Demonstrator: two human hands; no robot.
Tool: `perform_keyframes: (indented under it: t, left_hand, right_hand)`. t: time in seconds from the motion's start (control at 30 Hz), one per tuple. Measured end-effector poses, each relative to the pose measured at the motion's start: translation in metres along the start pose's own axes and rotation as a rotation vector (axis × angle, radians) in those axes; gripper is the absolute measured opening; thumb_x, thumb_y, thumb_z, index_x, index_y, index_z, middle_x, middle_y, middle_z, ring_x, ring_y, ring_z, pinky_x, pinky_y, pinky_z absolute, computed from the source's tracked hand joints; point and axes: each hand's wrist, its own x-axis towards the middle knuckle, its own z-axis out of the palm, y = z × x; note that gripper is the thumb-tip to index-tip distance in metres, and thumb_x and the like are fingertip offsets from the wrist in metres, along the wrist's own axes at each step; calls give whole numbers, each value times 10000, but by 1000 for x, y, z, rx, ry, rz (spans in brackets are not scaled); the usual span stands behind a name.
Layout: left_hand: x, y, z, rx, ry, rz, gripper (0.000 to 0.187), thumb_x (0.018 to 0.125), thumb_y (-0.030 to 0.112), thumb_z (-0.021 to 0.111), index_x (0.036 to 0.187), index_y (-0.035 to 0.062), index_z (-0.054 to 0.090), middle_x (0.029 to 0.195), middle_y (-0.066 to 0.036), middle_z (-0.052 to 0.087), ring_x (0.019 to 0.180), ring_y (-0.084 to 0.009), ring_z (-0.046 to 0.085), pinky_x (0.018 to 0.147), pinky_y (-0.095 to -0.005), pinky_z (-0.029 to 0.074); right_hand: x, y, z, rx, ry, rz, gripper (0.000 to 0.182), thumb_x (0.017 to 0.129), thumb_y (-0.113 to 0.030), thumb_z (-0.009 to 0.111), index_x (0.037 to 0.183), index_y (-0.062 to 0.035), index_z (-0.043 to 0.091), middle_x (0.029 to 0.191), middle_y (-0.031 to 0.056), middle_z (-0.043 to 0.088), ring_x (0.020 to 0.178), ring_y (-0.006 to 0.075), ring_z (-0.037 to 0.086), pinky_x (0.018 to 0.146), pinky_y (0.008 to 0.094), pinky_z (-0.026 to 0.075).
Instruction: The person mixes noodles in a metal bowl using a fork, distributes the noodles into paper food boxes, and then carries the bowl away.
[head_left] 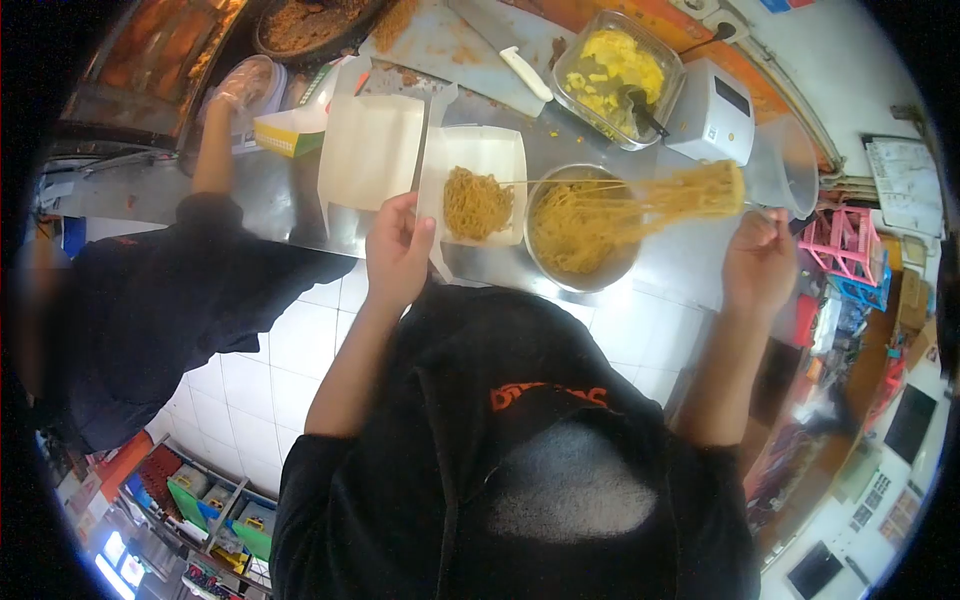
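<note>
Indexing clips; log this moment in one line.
left hand: at open box | right hand: holding utensil | noodles: stretched between utensil and bowl

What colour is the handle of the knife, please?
The knife handle is white, or off-white. It shows best in the head view.

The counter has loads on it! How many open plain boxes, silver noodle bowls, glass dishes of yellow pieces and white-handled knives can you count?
Open plain boxes: 2
Silver noodle bowl: 1
Glass dish of yellow pieces: 1
White-handled knife: 1
Total: 5
</note>
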Motion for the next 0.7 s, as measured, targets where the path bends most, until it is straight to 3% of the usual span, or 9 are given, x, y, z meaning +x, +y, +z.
perform_keyframes:
  t: [0.27,0.4,0.5,0.7]
  left_hand:
    - [3,-7,-5,202,-46,108,328,851,118,616,1145,-5,539,645,-1,489,584,-88,464,560,-251,390]
    - [5,-12,-6,221,-56,137,358,846,146,613,1159,-9,533,650,-15,488,594,-112,474,572,-270,397]
    - [7,-14,-6,266,-56,184,371,848,155,598,1168,-16,524,679,-38,502,613,-146,488,594,-294,407]
    - [8,-13,-8,302,-50,198,402,847,155,582,1199,-18,497,737,-77,530,664,-196,511,637,-331,426]
  right_hand:
    - [11,-53,65,-2,-165,-145,112,946,-46,408,914,33,481,711,62,458,616,120,446,556,234,425]
    - [10,-77,104,142,-253,28,101,933,-23,366,898,32,442,729,62,456,611,132,453,583,255,448]
    - [14,-91,129,168,-378,-112,118,922,3,329,923,49,438,771,86,464,662,172,474,604,275,463]
    - [13,-110,191,83,-471,-186,160,908,-9,294,937,87,419,785,116,457,705,198,467,619,289,454]
